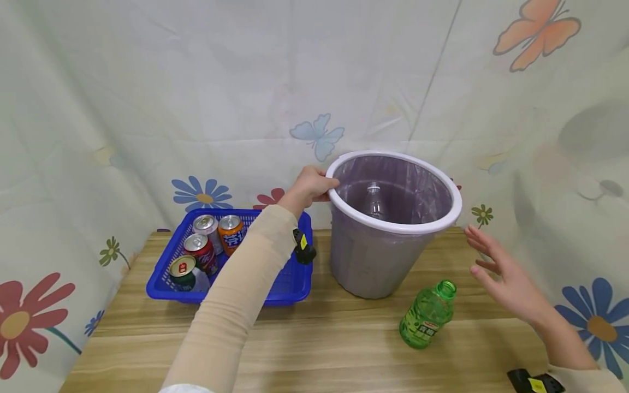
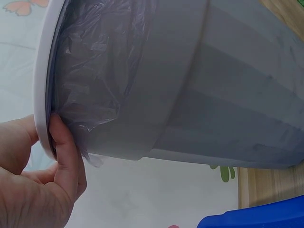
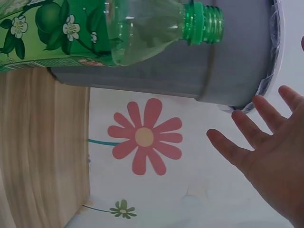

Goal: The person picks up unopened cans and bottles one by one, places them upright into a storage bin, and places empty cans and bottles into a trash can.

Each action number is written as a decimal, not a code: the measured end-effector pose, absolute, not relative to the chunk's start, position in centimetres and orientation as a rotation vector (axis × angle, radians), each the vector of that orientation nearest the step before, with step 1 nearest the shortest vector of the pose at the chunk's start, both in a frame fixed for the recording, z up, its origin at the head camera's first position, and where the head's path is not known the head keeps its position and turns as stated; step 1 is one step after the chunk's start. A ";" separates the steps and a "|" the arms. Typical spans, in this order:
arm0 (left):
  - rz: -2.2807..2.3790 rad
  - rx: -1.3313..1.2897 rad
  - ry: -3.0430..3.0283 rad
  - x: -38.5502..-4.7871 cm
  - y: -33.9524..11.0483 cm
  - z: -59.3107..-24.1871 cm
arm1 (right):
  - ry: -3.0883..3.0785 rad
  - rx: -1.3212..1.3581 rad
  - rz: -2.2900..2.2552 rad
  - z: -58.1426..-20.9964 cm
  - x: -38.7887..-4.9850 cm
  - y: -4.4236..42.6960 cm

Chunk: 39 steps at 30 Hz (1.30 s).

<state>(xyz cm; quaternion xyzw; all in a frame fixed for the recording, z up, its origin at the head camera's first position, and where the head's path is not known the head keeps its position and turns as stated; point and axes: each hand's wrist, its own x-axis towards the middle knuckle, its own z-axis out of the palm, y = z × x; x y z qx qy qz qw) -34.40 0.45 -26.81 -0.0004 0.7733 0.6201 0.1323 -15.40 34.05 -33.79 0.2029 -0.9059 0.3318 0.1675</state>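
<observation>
My left hand [image 1: 310, 187] grips the white rim of a grey trash can [image 1: 373, 256], thumb on top and fingers curled beneath, as the left wrist view also shows. The can leans on the table and has a thin plastic liner [image 2: 95, 61] inside. Within it stands a clear plastic bottle [image 1: 375, 203]. My right hand [image 1: 508, 278] hovers to the right of the can with fingers spread, holding nothing. Between that hand and the can's base, a green plastic bottle [image 1: 426, 315] without a cap stands on the table; its label and neck show large in the right wrist view.
Left of the can is a blue plastic basket [image 1: 290, 297] with several drink cans, among them an orange can [image 1: 231, 233] and a dark red can [image 1: 201, 254]. The wood-grain table [image 1: 314, 349] runs back to a flowered curtain [image 1: 236, 98].
</observation>
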 end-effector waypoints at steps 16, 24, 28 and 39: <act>1.809 0.013 2.217 -34.5 0.4 -27.0 | -2.531 0.573 1.085 -36.8 -15.0 33.8; 1.796 0.004 2.234 -34.4 0.3 -26.9 | -2.473 0.601 1.190 -38.8 -14.6 33.7; 1.815 -0.009 2.227 -34.4 0.3 -26.9 | -2.432 0.655 1.249 -40.0 -14.5 33.6; 1.814 -0.015 2.238 -34.3 0.4 -26.8 | -2.389 0.690 1.317 -42.5 -14.2 33.0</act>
